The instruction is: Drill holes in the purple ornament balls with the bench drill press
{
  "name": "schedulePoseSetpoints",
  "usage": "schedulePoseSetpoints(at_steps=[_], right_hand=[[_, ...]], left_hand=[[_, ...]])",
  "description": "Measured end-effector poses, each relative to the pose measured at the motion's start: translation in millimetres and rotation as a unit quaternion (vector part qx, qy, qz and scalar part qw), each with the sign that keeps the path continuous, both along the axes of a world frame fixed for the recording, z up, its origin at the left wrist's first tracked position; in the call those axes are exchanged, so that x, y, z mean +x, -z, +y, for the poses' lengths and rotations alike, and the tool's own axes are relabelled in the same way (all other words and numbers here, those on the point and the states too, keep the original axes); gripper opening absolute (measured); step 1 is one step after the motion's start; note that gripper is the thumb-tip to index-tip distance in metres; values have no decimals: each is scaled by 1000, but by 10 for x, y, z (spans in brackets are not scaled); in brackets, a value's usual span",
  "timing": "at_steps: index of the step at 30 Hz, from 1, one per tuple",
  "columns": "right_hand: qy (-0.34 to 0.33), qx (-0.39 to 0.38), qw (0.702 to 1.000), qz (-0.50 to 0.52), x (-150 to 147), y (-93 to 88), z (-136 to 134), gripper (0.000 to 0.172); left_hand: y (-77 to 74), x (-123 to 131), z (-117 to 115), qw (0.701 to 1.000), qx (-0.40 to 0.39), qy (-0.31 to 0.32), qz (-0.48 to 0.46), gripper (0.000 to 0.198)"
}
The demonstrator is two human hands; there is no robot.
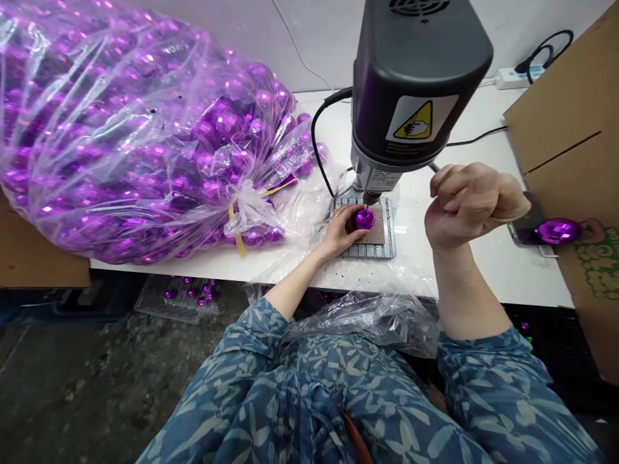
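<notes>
My left hand point(341, 231) grips a shiny purple faceted ball point(365, 219), thumb on the near side and fingers on the far side. The ball rests on a small brown board point(374, 233) on the grey slotted base point(391, 250) of a bench drill press point(420, 77). Right above the ball is the drill's chuck point(371, 198), its tip at the ball's top. My right hand point(469, 203) is closed in a raised fist to the right of the drill, at the end of its feed lever point(434, 167). Most of the lever is hidden by the fist and the drill housing.
A huge clear bag of purple balls point(145, 135) fills the left of the white table point(483, 277). Cardboard point(575, 129) stands at right, with a phone point(525, 222) and a purple oval ornament point(560, 231) beside it. Plastic sheeting point(367, 316) hangs over the front edge.
</notes>
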State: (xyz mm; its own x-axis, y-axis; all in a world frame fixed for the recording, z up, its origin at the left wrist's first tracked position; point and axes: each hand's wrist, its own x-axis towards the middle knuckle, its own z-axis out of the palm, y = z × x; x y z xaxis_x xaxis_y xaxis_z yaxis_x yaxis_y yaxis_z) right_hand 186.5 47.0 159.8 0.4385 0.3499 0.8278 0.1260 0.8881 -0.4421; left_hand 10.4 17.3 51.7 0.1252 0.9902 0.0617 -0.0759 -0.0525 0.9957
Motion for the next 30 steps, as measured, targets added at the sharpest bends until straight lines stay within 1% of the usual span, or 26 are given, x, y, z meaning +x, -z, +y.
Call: schedulePoseSetpoints(at_steps=[4, 7, 9, 12, 15, 18, 20, 22, 25, 27, 30], right_hand=[[0, 29, 999, -26, 55, 159, 52, 72], [-7, 53, 997, -46, 86, 238, 75, 67], [-16, 69, 996, -61, 108, 265, 82, 65], [-26, 87, 992, -86, 144, 285, 87, 66], [-25, 91, 989, -113, 162, 304, 86, 68], [-21, 91, 987, -128, 134, 293, 61, 71], [-17, 87, 989, -119, 84, 223, 27, 72], [-9, 68, 993, -97, 17, 74, -8, 72], [2, 3, 999, -53, -81, -270, -16, 72], [-5, -41, 999, -34, -121, -513, 25, 74], [-49, -93, 994, -10, -138, -780, 123, 85]], left_hand=[[40, -10, 4, 1000, 17, 10, 10, 51], [118, -25, 31, 999, 32, 7, 25, 53], [198, -39, 66, 995, 65, 15, 79, 53], [324, -60, 120, 976, 128, 30, 173, 56], [396, -74, 147, 965, 162, 31, 202, 58], [402, -78, 145, 964, 165, 29, 207, 58], [392, -79, 139, 965, 161, 26, 203, 58], [388, -78, 133, 968, 159, 26, 192, 58], [411, -67, 123, 976, 141, 22, 163, 59], [442, -50, 112, 983, 117, 16, 137, 62], [482, -30, 74, 989, 88, -15, 118, 71]])
